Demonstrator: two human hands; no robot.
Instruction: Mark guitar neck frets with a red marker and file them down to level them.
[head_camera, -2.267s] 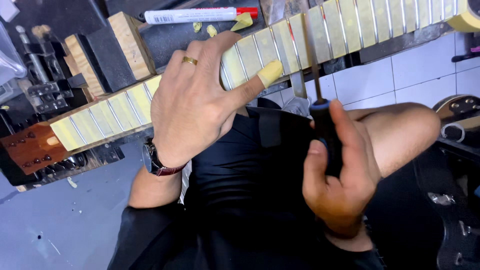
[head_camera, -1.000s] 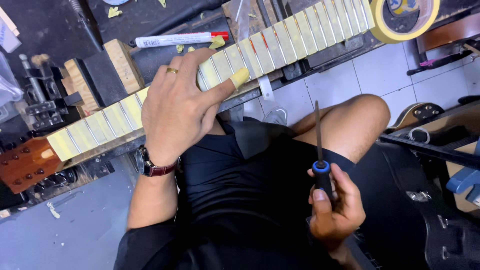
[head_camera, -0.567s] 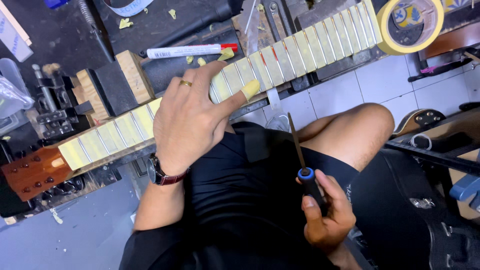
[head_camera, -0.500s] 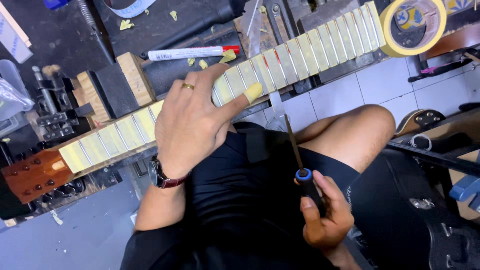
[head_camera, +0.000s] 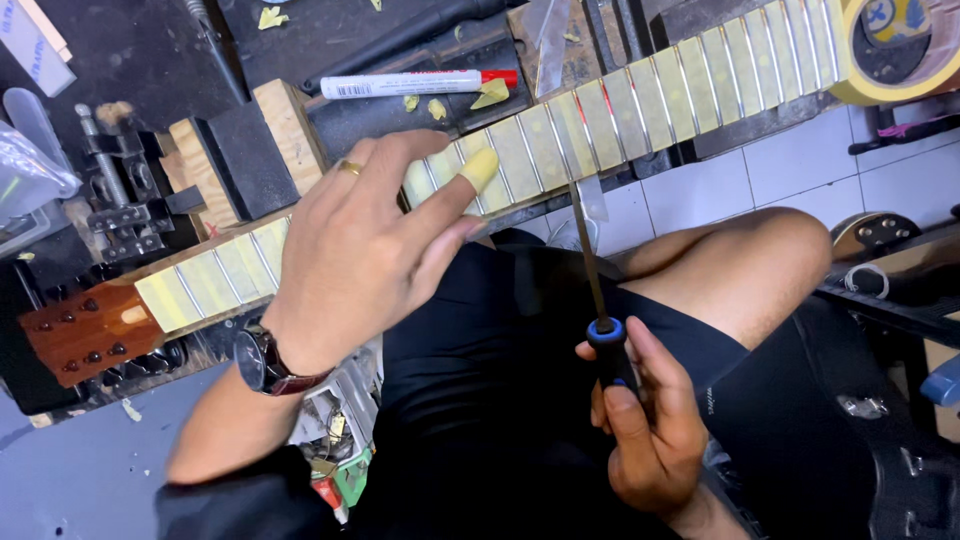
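We see the guitar neck (head_camera: 600, 110) lying across the bench (head_camera: 120, 60), long axis running lower-left to upper-right. The left hand (head_camera: 370, 250) rests on it, fingers spread flat, grasping nothing. The right hand (head_camera: 650, 430) is clenched on the file (head_camera: 590, 260), whose tip points up at the fretboard edge just right of the left hand. The file tip is blurred; contact is unclear.
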